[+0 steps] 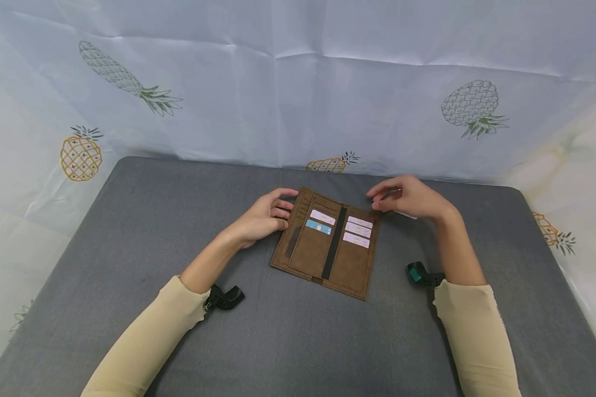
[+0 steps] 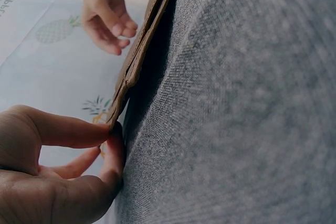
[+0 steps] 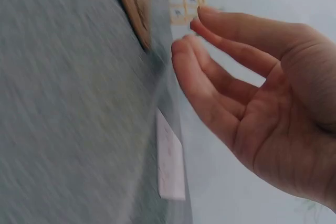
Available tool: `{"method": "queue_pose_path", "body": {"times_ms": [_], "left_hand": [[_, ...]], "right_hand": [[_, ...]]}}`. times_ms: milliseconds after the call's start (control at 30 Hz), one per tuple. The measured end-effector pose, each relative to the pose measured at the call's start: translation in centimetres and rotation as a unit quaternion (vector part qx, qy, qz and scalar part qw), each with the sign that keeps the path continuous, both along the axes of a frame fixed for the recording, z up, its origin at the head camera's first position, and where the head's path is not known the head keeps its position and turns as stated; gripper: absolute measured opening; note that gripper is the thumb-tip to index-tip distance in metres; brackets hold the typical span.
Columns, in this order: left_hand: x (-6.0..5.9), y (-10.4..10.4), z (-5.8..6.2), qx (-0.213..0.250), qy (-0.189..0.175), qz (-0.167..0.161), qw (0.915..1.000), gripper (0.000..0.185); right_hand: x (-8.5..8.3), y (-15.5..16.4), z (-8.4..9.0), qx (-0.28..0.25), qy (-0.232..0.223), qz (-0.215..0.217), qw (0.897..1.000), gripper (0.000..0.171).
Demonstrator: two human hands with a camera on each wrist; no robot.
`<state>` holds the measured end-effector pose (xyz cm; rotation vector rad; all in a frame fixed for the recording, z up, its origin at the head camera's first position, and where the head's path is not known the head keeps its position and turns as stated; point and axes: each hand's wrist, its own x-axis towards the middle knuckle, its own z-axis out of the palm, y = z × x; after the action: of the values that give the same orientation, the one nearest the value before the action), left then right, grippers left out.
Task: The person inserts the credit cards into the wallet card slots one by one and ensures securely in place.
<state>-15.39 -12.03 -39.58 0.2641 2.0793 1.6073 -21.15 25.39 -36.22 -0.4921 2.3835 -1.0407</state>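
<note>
A brown wallet [image 1: 328,242] lies open on the grey table [image 1: 154,231]. Its slots hold a blue card [image 1: 319,226] and several white cards [image 1: 358,230]. My left hand [image 1: 285,207] is at the wallet's left edge; in the left wrist view my left hand [image 2: 110,135] pinches the edge of the wallet [image 2: 139,51] between thumb and forefinger. My right hand [image 1: 379,199] hovers by the wallet's far right corner, fingers relaxed and empty. A loose white card [image 3: 170,161] lies flat on the table beneath my right hand [image 3: 189,35], apart from the fingers.
A white cloth printed with pineapples [image 1: 469,105] hangs behind and around the table. Black wrist camera mounts [image 1: 223,298] sit at the cuffs of both beige sleeves. Grey tabletop stretches on all sides of the wallet.
</note>
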Motion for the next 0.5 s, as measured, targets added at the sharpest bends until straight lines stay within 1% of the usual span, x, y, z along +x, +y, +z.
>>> {"method": "queue_pose_path", "body": {"times_ms": [133,300,400,500], "left_hand": [[0.0,0.0,-0.1,-0.001,0.001,0.000,1.0000,0.077],[-0.1,0.0,-0.2,0.000,-0.001,0.001,1.0000,0.077],[-0.1,0.0,-0.2,0.001,-0.001,0.002,1.0000,0.077],[0.0,0.0,-0.2,0.000,-0.001,0.002,1.0000,0.077]], "right_hand": [[-0.1,1.9,0.5,0.032,0.014,-0.041,0.999,0.040],[-0.5,3.9,0.4,0.098,0.037,-0.078,0.992,0.050],[-0.6,4.6,0.3,0.127,0.040,-0.088,0.987,0.062],[-0.7,5.0,0.3,0.150,0.032,-0.085,0.984,0.076]]}}
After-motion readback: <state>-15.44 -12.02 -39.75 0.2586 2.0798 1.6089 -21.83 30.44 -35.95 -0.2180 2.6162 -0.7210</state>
